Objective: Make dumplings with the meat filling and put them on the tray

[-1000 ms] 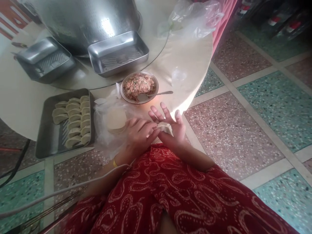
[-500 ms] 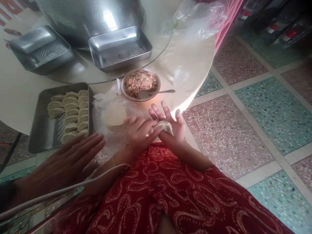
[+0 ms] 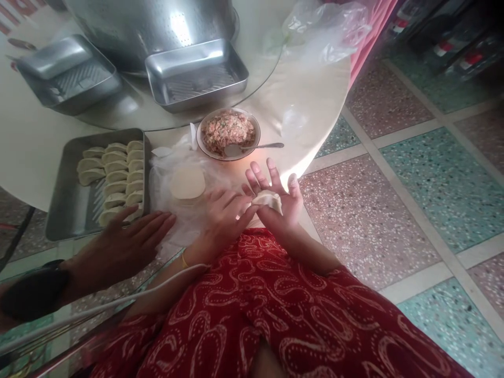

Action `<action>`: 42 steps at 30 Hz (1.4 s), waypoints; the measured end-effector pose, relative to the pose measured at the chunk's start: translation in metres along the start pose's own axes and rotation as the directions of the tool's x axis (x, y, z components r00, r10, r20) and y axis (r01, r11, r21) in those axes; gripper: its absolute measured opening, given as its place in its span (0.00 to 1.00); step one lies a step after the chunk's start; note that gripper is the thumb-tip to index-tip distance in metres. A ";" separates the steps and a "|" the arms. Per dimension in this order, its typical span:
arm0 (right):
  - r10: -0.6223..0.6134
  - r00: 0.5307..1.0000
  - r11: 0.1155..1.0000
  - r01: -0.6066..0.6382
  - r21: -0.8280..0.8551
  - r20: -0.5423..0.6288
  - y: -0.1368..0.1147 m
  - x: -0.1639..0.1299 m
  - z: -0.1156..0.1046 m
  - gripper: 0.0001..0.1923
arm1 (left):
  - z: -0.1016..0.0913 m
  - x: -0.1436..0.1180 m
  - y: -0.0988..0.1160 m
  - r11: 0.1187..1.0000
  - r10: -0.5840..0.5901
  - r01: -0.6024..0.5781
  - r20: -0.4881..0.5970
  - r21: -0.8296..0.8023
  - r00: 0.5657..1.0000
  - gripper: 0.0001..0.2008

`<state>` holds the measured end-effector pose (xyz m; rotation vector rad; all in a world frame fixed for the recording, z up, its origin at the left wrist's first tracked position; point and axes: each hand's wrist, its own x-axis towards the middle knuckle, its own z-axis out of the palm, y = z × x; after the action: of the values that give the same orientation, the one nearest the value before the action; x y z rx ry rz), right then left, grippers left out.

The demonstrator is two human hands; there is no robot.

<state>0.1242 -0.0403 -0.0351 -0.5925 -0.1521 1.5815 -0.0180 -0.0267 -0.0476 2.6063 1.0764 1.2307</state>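
Her left hand (image 3: 222, 215) pinches the dumpling (image 3: 268, 200) lying in her open right hand (image 3: 281, 202), fingers spread, off the table's (image 3: 315, 100) near edge.

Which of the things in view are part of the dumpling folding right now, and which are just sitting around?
In use:
- dumpling, cradled in right hand, pinched by left hand
- wrapper stack
- filling bowl with spoon
- tray of folded dumplings

Lying about:
- two unfilled metal trays
- colander
- plastic bag
- another person's hand
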 end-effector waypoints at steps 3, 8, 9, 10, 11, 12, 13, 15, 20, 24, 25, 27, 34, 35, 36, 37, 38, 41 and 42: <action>0.002 1.000 1.000 -0.002 0.021 0.011 -0.001 0.000 0.000 0.27 | 0.002 -0.001 0.000 1.000 0.000 0.000 0.008 0.021 1.000 0.07; 0.005 1.000 1.000 -0.005 0.024 0.010 -0.002 -0.003 0.001 0.27 | -0.001 -0.002 0.001 0.999 -0.017 0.017 0.005 -0.034 1.000 0.06; 0.006 1.000 1.000 -0.007 0.021 0.011 -0.001 -0.004 0.002 0.27 | -0.002 -0.001 0.001 0.999 -0.019 0.019 -0.004 -0.034 1.000 0.05; 0.010 1.000 1.000 -0.010 0.020 0.014 -0.001 -0.005 0.002 0.27 | -0.003 0.000 0.002 0.999 -0.019 0.019 -0.013 -0.028 1.000 0.05; 0.017 1.000 1.000 -0.018 0.020 0.016 -0.001 -0.006 0.003 0.27 | -0.005 0.001 0.002 1.000 -0.016 0.016 -0.020 -0.015 1.000 0.05; 0.024 1.000 0.999 -0.025 0.022 0.017 0.000 -0.007 0.003 0.27 | -0.005 0.002 0.003 1.000 -0.011 0.011 -0.026 0.003 1.000 0.05; 0.030 0.999 0.999 -0.031 0.023 0.018 0.000 -0.007 0.003 0.27 | -0.006 0.003 0.004 1.000 -0.002 0.002 -0.029 0.022 1.000 0.05; 0.037 0.999 0.999 -0.038 0.024 0.014 0.002 -0.008 0.003 0.27 | -0.005 0.004 0.005 0.998 0.040 -0.038 -0.032 0.059 0.999 0.05; 0.038 0.998 0.999 -0.040 0.034 0.040 0.004 -0.007 0.001 0.25 | -0.003 0.004 0.010 0.989 0.088 -0.085 -0.020 0.121 0.996 0.08; 0.044 0.998 0.999 -0.045 0.016 0.043 0.004 -0.007 0.003 0.25 | -0.005 0.005 0.011 0.990 0.059 -0.053 -0.043 0.129 0.997 0.07; 0.045 0.998 0.999 -0.046 0.008 0.041 0.004 -0.007 0.003 0.25 | -0.005 0.005 0.011 0.991 0.048 -0.040 -0.058 0.125 0.997 0.06; 0.051 0.998 0.999 -0.052 0.007 0.036 0.004 -0.007 0.004 0.25 | -0.006 0.006 0.010 0.994 0.026 -0.017 -0.078 0.110 0.997 0.05; 0.078 0.997 0.997 -0.078 -0.001 -0.005 0.008 -0.009 -0.008 0.25 | 0.000 0.005 0.011 1.000 0.029 -0.029 0.014 0.005 0.999 0.08; 0.076 0.997 0.997 -0.076 -0.007 -0.015 0.008 -0.010 -0.011 0.25 | 0.000 0.004 0.012 1.000 0.029 -0.029 0.017 0.005 0.999 0.08; 0.076 0.997 0.997 -0.076 -0.010 -0.022 0.008 -0.011 -0.013 0.25 | 0.001 0.004 0.012 1.000 0.030 -0.030 0.014 0.007 0.999 0.07; 0.076 0.997 0.997 -0.076 -0.012 -0.027 0.008 -0.012 -0.015 0.25 | 0.002 0.003 0.013 0.999 0.031 -0.031 0.007 0.008 0.999 0.07; 0.078 0.996 0.997 -0.078 -0.015 -0.033 0.007 -0.013 -0.016 0.24 | 0.003 0.003 0.013 0.999 0.031 -0.031 0.003 0.005 1.000 0.07; 0.097 0.994 0.995 -0.098 -0.028 -0.048 0.007 -0.014 -0.017 0.24 | 0.005 0.002 0.014 0.999 0.038 -0.038 0.032 -0.006 0.999 0.08; 0.107 0.993 0.994 -0.108 -0.031 -0.048 0.007 -0.014 -0.017 0.24 | 0.006 0.002 0.014 0.999 0.041 -0.041 0.054 -0.011 0.998 0.08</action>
<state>0.1257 -0.0592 -0.0485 -0.6730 -0.1137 1.6706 -0.0057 -0.0347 -0.0459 2.6509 1.0096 1.1623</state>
